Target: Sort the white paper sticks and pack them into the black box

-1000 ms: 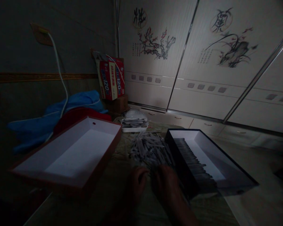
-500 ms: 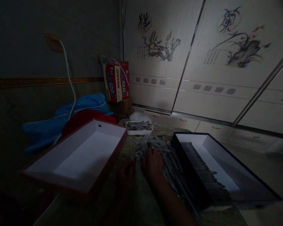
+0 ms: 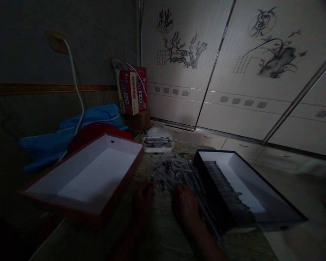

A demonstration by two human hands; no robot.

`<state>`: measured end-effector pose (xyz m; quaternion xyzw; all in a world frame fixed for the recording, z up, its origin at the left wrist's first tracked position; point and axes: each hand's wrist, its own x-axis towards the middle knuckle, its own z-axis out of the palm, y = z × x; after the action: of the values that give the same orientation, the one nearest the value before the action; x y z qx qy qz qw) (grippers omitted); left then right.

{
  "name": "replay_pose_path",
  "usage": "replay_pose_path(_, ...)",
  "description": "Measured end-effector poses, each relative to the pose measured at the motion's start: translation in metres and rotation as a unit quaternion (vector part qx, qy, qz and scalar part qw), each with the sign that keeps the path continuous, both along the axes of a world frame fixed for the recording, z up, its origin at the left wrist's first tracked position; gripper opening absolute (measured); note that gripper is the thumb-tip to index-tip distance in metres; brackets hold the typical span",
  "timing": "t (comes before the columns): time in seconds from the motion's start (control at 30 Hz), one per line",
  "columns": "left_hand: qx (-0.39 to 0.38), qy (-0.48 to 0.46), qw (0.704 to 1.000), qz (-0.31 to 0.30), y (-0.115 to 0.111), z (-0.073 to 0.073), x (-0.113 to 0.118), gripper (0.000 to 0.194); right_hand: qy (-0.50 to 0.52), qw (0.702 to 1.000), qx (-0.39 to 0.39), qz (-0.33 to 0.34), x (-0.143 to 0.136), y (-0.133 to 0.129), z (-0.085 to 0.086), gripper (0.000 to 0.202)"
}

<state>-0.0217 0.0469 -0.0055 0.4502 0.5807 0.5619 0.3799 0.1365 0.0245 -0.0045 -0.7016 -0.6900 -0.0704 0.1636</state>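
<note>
A loose pile of slender pen-like sticks (image 3: 174,168), grey and translucent, lies on the table between two boxes. My right hand (image 3: 186,203) is at the near edge of this pile with its fingers bent down; dimness hides what is under them. To its left, my left hand (image 3: 143,197) is held low over the table, fingers curled together, and I cannot make out anything in them. On the right, a dark box with a white inside (image 3: 250,181) holds a row of similar sticks (image 3: 228,192) laid side by side along its left part.
A red-brown box with a white inside (image 3: 95,177) stands on the left. Behind the pile, a white tray (image 3: 158,149) holds more sticks. Farther back are a blue cloth (image 3: 95,117), a red carton (image 3: 132,90), a white cable (image 3: 75,83) and cabinet doors (image 3: 179,108).
My right hand has drawn back from the middle of the pile toward me and slightly right, uncovering sticks. My left hand stays nearly in place. The whole view has shifted slightly.
</note>
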Motion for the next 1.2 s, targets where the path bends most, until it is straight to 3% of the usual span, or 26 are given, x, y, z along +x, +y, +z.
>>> replay_pose_path(0.17,0.025,0.039,0.999,-0.022,0.001,-0.01,0.001,0.021,0.049,0.998,0.026,0.005,0.008,-0.006,0.002,0.014)
replay_pose_path(0.3,0.047,0.052,0.996,-0.059,-0.002,-0.009,0.007,0.02,0.196,0.978,0.064,0.028,0.013,-0.02,0.004,0.012)
replay_pose_path(0.4,0.033,0.005,0.991,-0.132,-0.007,-0.003,0.015,0.022,0.291,0.953,0.07,0.054,0.01,-0.036,0.004,0.015)
replay_pose_path(0.53,-0.045,-0.097,0.965,-0.24,-0.01,0.001,0.021,0.031,0.335,0.934,0.067,0.107,0.003,-0.047,0.002,0.014)
replay_pose_path(0.63,-0.051,-0.131,0.969,-0.205,-0.008,0.001,0.017,0.029,0.334,0.934,0.058,0.109,0.007,-0.046,0.001,0.016)
replay_pose_path(0.73,-0.049,-0.192,0.971,-0.135,-0.005,0.002,0.011,0.026,0.272,0.96,0.01,0.071,0.019,-0.044,0.004,0.015)
replay_pose_path(0.87,-0.066,-0.344,0.932,-0.095,-0.001,0.001,0.009,0.02,0.151,0.984,-0.075,0.056,0.028,-0.045,0.004,0.019)
replay_pose_path(0.97,-0.065,-0.407,0.906,-0.095,0.0,-0.004,0.01,0.017,0.125,0.988,-0.082,0.047,0.025,-0.046,-0.001,0.025)
replay_pose_path(1.1,-0.077,-0.45,0.885,-0.093,-0.002,-0.006,0.011,0.008,0.148,0.986,-0.05,0.05,0.024,-0.046,0.0,0.018)
replay_pose_path(1.2,-0.099,-0.497,0.858,-0.082,-0.004,0.001,0.013,0.005,0.261,0.962,-0.024,0.072,0.029,-0.049,0.011,0.013)
